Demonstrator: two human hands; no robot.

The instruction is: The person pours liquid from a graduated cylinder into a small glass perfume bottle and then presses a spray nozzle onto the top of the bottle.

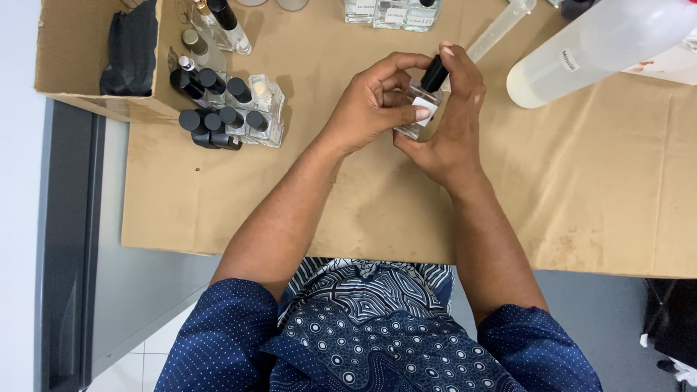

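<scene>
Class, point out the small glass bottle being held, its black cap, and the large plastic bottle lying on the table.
small glass bottle (420,109), head view, white label.
black cap (434,74), head view, cap side.
large plastic bottle (595,47), head view, translucent body.

Both your bare forearms reach forward and converge at centre. Your left hand (374,98) is curled, thumb extended rightward, fingers bent inward. Your right hand (450,116) is cupped against it, fingertips (451,52) pinched at top.

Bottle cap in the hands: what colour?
Black; the cap tops the small clear bottle, seen in the head view.
</scene>
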